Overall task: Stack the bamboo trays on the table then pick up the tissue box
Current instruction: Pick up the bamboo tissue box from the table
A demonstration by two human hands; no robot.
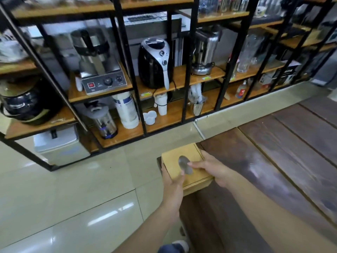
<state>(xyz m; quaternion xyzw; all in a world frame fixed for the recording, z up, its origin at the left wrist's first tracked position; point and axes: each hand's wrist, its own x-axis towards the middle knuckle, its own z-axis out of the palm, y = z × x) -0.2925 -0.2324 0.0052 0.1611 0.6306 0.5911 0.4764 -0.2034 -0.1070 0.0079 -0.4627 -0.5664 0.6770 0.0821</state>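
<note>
Nearest the camera, two bare forearms reach forward over the near corner of a dark wooden table, with a shoe just visible below them on the pale tiled floor. Behind the floor stands a tall black-framed shelving unit with wooden boards, crowded with kitchen appliances: a black air fryer, a steel machine with a red switch, steel urns, and a stack of white cups. A wide strip of bare tile separates the shelves from the table edge, and the tabletop to the right is open.

The bamboo tissue box sits at the table's left corner, possibly lifted slightly off it; motion blur makes that hard to judge. The left hand grips its near-left side, thumb on the lid beside the oval slot. The right hand clasps its right side, fingers curled over the top.
</note>
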